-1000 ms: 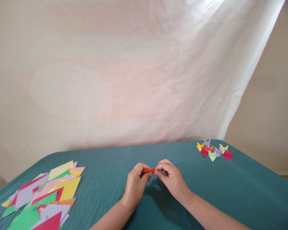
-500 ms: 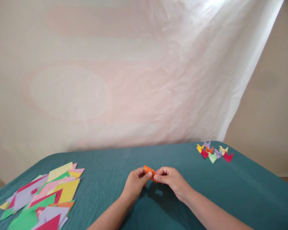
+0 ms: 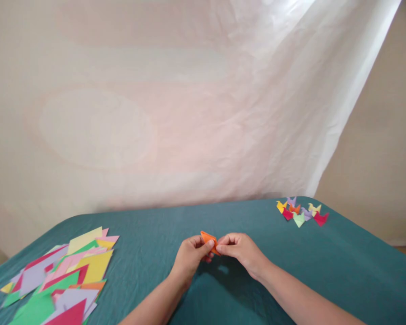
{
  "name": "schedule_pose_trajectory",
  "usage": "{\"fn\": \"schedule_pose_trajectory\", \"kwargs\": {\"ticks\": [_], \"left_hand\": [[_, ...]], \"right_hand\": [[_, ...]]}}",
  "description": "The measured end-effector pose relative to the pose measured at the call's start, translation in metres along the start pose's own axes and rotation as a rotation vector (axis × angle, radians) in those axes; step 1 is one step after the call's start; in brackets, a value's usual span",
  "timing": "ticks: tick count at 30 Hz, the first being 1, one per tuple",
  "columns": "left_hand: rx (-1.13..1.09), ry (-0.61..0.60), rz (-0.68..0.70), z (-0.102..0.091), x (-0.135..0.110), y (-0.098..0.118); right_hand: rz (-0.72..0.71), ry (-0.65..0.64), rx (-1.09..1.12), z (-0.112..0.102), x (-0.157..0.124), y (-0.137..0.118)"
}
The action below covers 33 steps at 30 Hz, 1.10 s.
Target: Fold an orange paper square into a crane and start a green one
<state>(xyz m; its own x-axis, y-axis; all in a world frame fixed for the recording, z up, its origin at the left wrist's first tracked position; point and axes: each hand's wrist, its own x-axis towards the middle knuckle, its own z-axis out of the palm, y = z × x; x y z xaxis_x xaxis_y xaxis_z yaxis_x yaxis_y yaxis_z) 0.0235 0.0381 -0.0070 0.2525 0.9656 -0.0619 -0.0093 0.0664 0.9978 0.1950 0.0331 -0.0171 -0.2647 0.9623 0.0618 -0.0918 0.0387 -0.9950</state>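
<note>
The left hand (image 3: 188, 256) is closed in a pinch, its thumb pressed on the near face of a small, flat, pointed piece of orange folded paper (image 3: 207, 237), with the other fingers curled behind it. The right hand (image 3: 244, 253) pinches the same piece at its lower right end, thumb and forefinger almost meeting the left thumb. The paper is held tilted between the two hands, in front of the person and above the table, one sharp corner rising to the upper left. Its layers look compact and crisp-edged, though the fingers hide much of the outline.

The step in hand appears to be shaping or pressing a fold at that lower end. The next move seems to call for a steady left grip as an anchor, while the right fingertips work the small end with light, exact pressure; thick layers could slip out of line or crease crookedly.

Beneath lies a dark teal, matte tablecloth (image 3: 149, 257), faintly wrinkled, with the shadow of the hands falling on it. Well apart to the left is a loose, overlapping heap of flat coloured paper sheets (image 3: 96, 266) in green, crimson, lilac, pink, yellow and orange, smooth and straight-edged. At the far right sits a cluster of small folded-paper birds (image 3: 299, 220), angular, with pointed tips. Behind everything hangs a pale, creased sheet (image 3: 189, 117) with a soft sheen.
</note>
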Motion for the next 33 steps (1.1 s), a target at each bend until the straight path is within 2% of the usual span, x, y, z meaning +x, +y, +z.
{"fn": "schedule_pose_trajectory", "kwargs": {"ticks": [7,19,25,29,33], "left_hand": [[0.087,0.068,0.02,0.0014,0.0003,-0.0023],[0.049,0.078,0.029,0.0009,0.0002,-0.0013],[0.111,0.039,0.057,-0.0019,0.0023,-0.0014],[0.173,0.095,0.121,-0.0011,0.003,-0.002],[0.132,0.039,0.144,0.0043,-0.001,-0.0005]], "right_hand": [[-0.085,0.002,-0.1,0.0063,-0.0012,-0.004],[0.086,-0.015,0.016,0.0028,-0.0025,-0.0019],[0.039,-0.006,-0.016,0.0025,0.0014,0.0036],[-0.091,0.005,-0.098,0.0012,0.0024,0.0058],[-0.169,0.017,-0.233,0.002,0.001,0.0037]]}}
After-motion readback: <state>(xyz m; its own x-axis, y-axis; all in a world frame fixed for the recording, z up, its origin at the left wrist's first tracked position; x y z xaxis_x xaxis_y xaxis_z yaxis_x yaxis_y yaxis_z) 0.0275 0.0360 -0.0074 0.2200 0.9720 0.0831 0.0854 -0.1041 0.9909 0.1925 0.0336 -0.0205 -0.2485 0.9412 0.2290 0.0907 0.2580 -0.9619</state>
